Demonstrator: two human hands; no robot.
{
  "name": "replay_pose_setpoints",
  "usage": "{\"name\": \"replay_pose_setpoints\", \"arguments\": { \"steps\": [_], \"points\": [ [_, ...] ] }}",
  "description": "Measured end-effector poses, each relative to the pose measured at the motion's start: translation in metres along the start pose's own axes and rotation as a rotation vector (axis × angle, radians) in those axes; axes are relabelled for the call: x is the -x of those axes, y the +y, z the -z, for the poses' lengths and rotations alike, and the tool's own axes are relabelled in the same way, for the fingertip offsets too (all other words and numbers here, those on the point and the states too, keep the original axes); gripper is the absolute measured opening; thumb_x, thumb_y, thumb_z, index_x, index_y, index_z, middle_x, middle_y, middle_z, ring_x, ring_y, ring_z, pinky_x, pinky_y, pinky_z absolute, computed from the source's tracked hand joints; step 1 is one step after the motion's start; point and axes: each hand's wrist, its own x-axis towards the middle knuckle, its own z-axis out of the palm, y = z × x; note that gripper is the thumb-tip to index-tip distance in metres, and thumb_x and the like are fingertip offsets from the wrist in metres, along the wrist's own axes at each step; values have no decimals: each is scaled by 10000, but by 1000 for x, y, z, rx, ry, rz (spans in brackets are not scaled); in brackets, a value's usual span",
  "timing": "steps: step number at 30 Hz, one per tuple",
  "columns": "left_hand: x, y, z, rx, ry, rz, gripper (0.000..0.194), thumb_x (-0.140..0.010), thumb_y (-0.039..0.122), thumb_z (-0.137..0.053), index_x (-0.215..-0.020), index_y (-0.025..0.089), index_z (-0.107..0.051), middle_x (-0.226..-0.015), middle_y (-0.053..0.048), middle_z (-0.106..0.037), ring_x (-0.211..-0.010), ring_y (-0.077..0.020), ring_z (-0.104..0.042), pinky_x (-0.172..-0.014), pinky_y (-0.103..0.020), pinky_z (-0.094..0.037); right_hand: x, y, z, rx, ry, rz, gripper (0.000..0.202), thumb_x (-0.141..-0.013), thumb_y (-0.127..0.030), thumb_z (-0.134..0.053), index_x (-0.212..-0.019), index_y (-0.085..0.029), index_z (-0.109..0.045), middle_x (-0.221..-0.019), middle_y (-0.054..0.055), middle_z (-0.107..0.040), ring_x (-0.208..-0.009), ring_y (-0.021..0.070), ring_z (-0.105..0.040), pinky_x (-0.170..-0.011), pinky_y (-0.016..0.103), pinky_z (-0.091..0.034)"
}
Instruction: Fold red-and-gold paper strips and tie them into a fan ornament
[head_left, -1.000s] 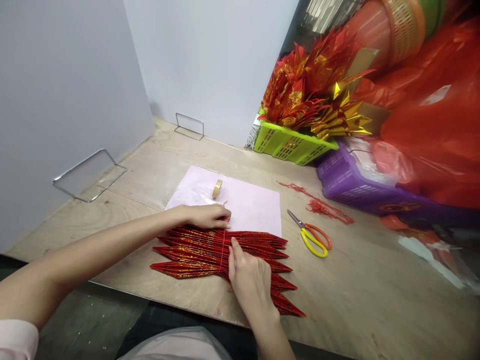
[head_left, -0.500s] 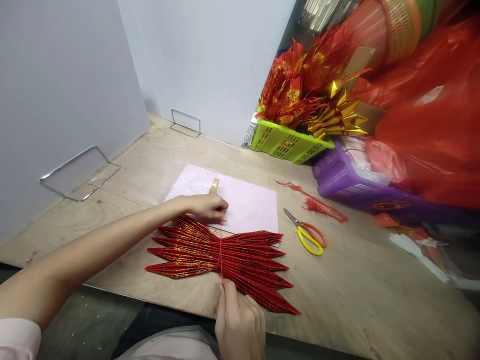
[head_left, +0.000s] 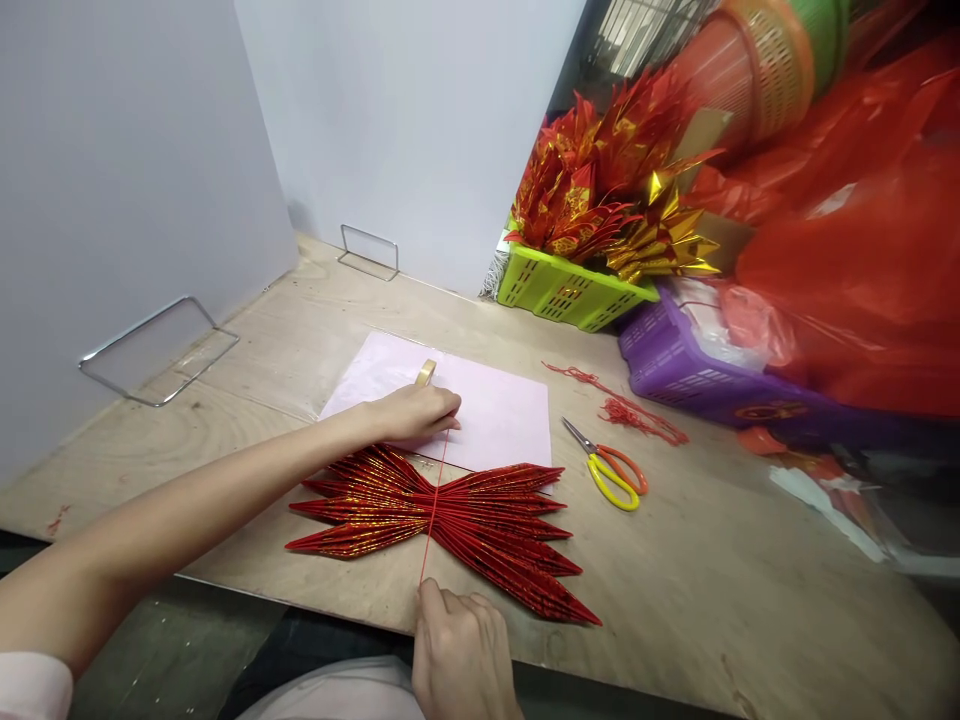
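Note:
A pleated red paper fan piece (head_left: 495,520) with gold print lies on the wooden table, narrowed at its middle and spread into points on both sides. Across that narrow waist runs a thin red string (head_left: 428,545), stretched straight. At its far end, over the pink sheet, my left hand (head_left: 424,412) is closed on the string. The near end is pinched in my right hand (head_left: 461,645), close to the table's front edge. What passes beneath the folded paper is hidden.
Scissors (head_left: 616,475) with yellow and orange handles lie right of the paper, near loose red string (head_left: 634,418). A tape roll (head_left: 425,373) rests on the pink sheet (head_left: 502,400). Behind stand a green basket (head_left: 577,290) of red and gold folded paper and a purple basket (head_left: 675,365).
Both hands have drawn farther apart, pulling the string tauter across the waist. My right hand has shifted left and toward me; the string now slants, and the paper's waist looks slightly narrower.

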Motion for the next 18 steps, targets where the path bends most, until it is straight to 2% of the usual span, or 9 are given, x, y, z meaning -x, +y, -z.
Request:
{"name": "replay_pose_setpoints", "arguments": {
  "steps": [4,7,10,13,15,18],
  "points": [
    [1,2,-1,97,57,39,198,-871,276,-507,-692,201,-470,-640,-9,-485,-729,-209,-506,-737,-367,-452,0,5,-4,-27,77,28,244,-829,-57,-393,-662,-219,-470,-509,-10,-520,-442,160,-466,-534,302,-263],
    [4,5,-2,200,93,62,212,-853,301,-525,-678,204,-455,-607,25,-435,-707,-184,-468,-810,-392,-441,1,7,-10,-75,157,32,239,-856,-65,-406,-682,-210,-481,-592,10,-515,-528,166,-480,-570,297,-310],
    [7,8,-4,326,105,74,304,-868,351,-502,-621,205,-402,-565,61,-366,-658,-145,-421,-931,-432,-389,-2,7,-13,-160,280,27,182,-861,-82,-432,-762,-195,-537,-770,72,-571,-699,199,-549,-665,320,-402],
    [6,7,-6,488,69,92,411,-879,446,-465,-565,203,-359,-534,70,-329,-630,-130,-414,-920,-415,-397,-14,8,-10,-352,382,-22,167,-848,-61,-452,-825,-190,-554,-1010,129,-609,-958,234,-589,-823,353,-456],
    [4,6,-6,609,24,104,452,-848,522,-491,-553,199,-378,-541,53,-403,-630,-132,-448,-828,-375,-439,-24,10,-8,-563,354,-82,163,-844,-63,-481,-767,-201,-524,-1096,120,-623,-996,215,-601,-845,335,-472],
    [2,9,-6,795,-38,108,485,-801,612,-528,-591,188,-421,-635,-3,-561,-652,-139,-528,-716,-325,-464,-37,15,-9,-969,222,-265,227,-874,-166,-531,-663,-206,-458,-1069,98,-664,-876,176,-635,-769,295,-498]
  ]
}}
